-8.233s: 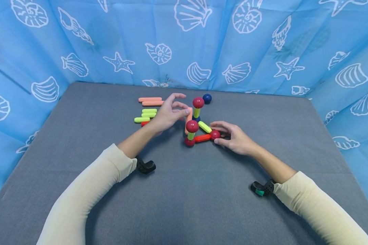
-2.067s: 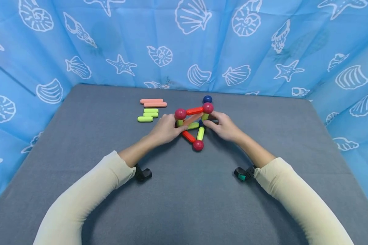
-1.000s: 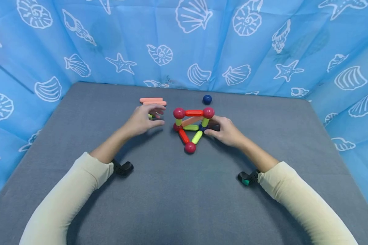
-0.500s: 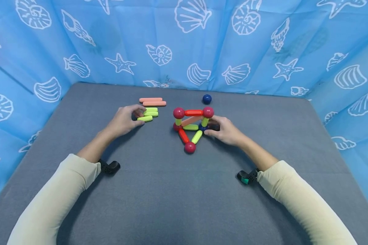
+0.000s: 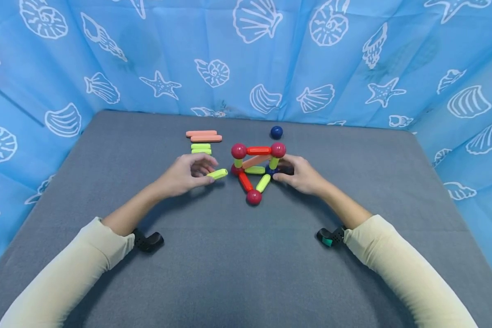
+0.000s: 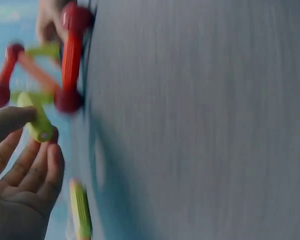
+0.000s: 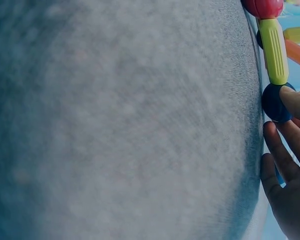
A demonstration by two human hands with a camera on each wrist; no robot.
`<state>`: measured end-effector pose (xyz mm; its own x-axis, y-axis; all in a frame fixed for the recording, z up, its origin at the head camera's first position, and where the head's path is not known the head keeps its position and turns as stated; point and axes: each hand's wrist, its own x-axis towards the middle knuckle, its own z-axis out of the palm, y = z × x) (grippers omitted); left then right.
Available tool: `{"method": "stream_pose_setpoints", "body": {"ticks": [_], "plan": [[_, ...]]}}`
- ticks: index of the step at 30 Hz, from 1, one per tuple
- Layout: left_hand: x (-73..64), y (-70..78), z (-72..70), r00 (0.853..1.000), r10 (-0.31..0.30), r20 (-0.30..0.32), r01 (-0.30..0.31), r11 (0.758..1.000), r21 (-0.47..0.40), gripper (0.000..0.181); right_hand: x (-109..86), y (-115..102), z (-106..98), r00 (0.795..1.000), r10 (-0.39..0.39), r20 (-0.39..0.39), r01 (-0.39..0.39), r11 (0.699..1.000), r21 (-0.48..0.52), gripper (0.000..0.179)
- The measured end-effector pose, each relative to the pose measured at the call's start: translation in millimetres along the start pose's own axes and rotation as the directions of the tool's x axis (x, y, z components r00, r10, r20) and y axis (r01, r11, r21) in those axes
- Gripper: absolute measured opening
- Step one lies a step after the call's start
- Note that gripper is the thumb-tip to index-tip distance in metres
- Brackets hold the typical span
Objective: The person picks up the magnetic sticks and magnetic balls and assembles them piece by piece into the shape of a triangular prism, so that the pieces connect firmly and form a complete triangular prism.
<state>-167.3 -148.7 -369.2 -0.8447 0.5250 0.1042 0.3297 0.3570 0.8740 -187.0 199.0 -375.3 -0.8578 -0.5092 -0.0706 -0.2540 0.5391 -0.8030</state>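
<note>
Between the thumb and fingers of my left hand (image 5: 185, 175) is a yellow-green magnetic rod (image 5: 218, 174), lifted just left of a structure of rods and balls. In the left wrist view the rod (image 6: 35, 117) slants from the thumb. My right hand (image 5: 305, 176) grips the structure's dark blue ball (image 7: 274, 104) at its lower right corner. The structure has a flat triangle, its front corner a crimson ball (image 5: 254, 197). Two upright rods carry crimson balls joined by a red rod (image 5: 259, 151). A salmon rod (image 5: 256, 161) runs diagonally below that.
Two yellow-green rods (image 5: 201, 149) lie behind my left hand, with two longer salmon rods (image 5: 205, 138) farther back. A loose dark blue ball (image 5: 276, 132) sits behind the structure. A blue shell-patterned curtain (image 5: 246, 64) borders the grey table (image 5: 246, 264).
My left hand left the structure, reached the loose rods, took the nearest yellow-green one and carried it right. Earlier, a red rod came to bridge the two upper balls. My right hand stays on the blue ball.
</note>
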Motion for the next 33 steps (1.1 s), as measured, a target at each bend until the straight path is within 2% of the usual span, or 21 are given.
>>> {"method": "stream_pose_setpoints", "body": {"ticks": [3, 7, 11, 15, 18, 23, 33], "plan": [[0.6, 11.6, 20.8, 0.999, 0.034, 0.041, -0.027, 0.989, -0.148, 0.033, 0.3, 0.0, 0.4, 1.0, 0.005, -0.003, -0.005, 1.0, -0.003, 0.053], [4.7, 23.3, 46.5, 0.996, 0.052, 0.072, -0.031, 0.962, -0.27, 0.031, 0.6, -0.5, 0.9, 1.0, 0.0, -0.008, -0.001, 1.0, -0.007, 0.053], [10.2, 29.6, 66.8, 0.995, 0.085, 0.043, -0.067, 0.946, -0.317, 0.035, 0.5, -0.7, 2.0, 1.0, -0.012, -0.016, 0.011, 1.0, -0.011, 0.052], [15.7, 29.2, 80.9, 0.989, 0.144, 0.007, -0.135, 0.944, -0.302, 0.04, 0.6, -0.3, 2.8, 0.999, -0.018, -0.027, 0.017, 1.0, -0.018, 0.049], [18.0, 28.9, 85.4, 0.986, 0.164, -0.001, -0.158, 0.949, -0.273, 0.043, 0.8, -0.5, 3.1, 0.999, -0.024, -0.031, 0.023, 0.999, -0.022, 0.048], [19.9, 29.7, 84.6, 0.984, 0.18, 0.007, -0.173, 0.958, -0.23, 0.046, 1.1, 0.1, 3.1, 0.999, -0.03, -0.032, 0.03, 0.999, -0.016, 0.049], [16.5, 27.3, 79.7, 0.985, 0.168, 0.034, -0.158, 0.967, -0.2, 0.049, 0.4, 0.0, 3.5, 0.999, -0.023, -0.029, 0.022, 1.0, -0.02, 0.05]]}}
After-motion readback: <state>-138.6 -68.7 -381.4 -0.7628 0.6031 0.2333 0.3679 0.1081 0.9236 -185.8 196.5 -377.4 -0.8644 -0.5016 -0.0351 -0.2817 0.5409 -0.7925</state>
